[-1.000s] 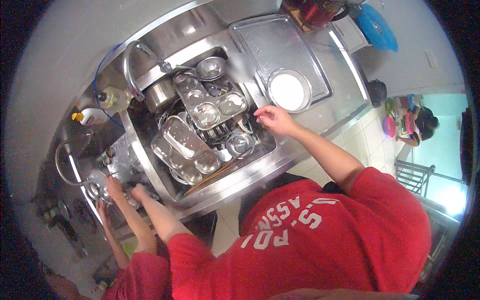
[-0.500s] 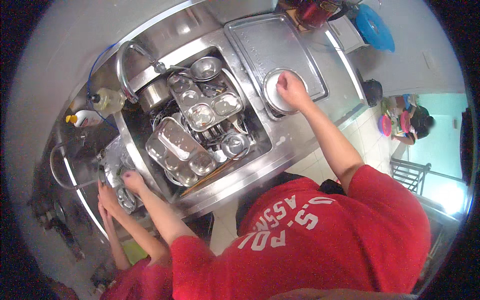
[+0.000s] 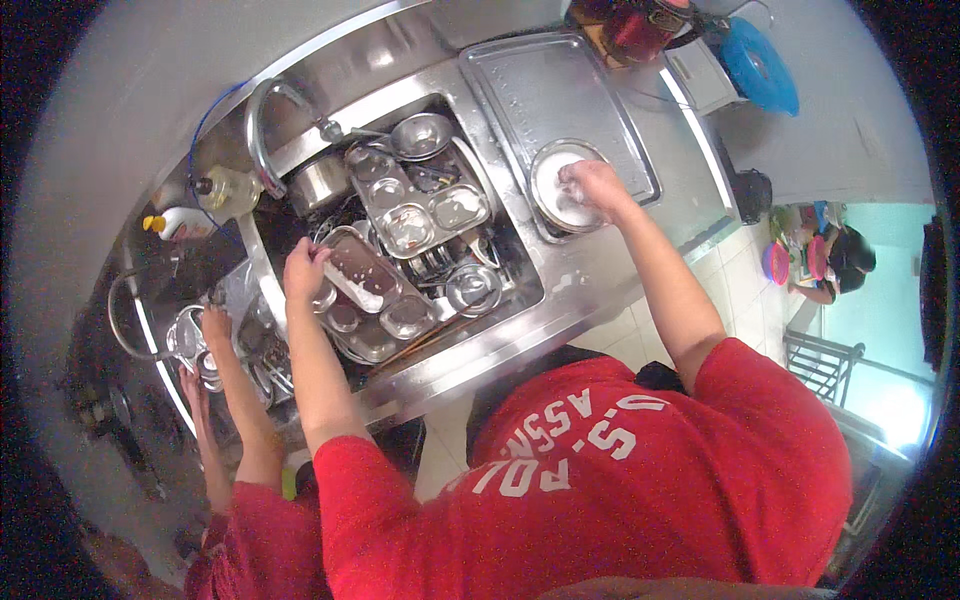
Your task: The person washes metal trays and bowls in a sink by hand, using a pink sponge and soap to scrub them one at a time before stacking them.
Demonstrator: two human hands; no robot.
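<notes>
My left hand (image 3: 305,268) has its fingers closed at the upper left rim of a steel compartment tray (image 3: 378,347), which carries white suds. My right hand (image 3: 592,188) is bunched inside a round metal bowl (image 3: 548,222) filled with white foam; whatever its fingers hold is hidden. Under and beside the first tray, the sink holds a second compartment tray (image 3: 437,238), a small steel bowl (image 3: 421,136), a round steel dish (image 3: 473,290), a pot (image 3: 322,183) and several pieces of cutlery. A pair of chopsticks (image 3: 412,346) lies along the near side.
On my left, a co-worker's hand (image 3: 216,326) handles steel dishes in another basin. A curved faucet (image 3: 262,150) stands behind the sink, beside two soap bottles (image 3: 228,195). A large rectangular tray (image 3: 530,75) lies on the right counter. Another person (image 3: 852,262) is farther right.
My left hand has moved from the left basin up and right onto the compartment tray. My right hand has dipped into the foam bowl. The co-worker's hands have shifted, with round dishes showing there.
</notes>
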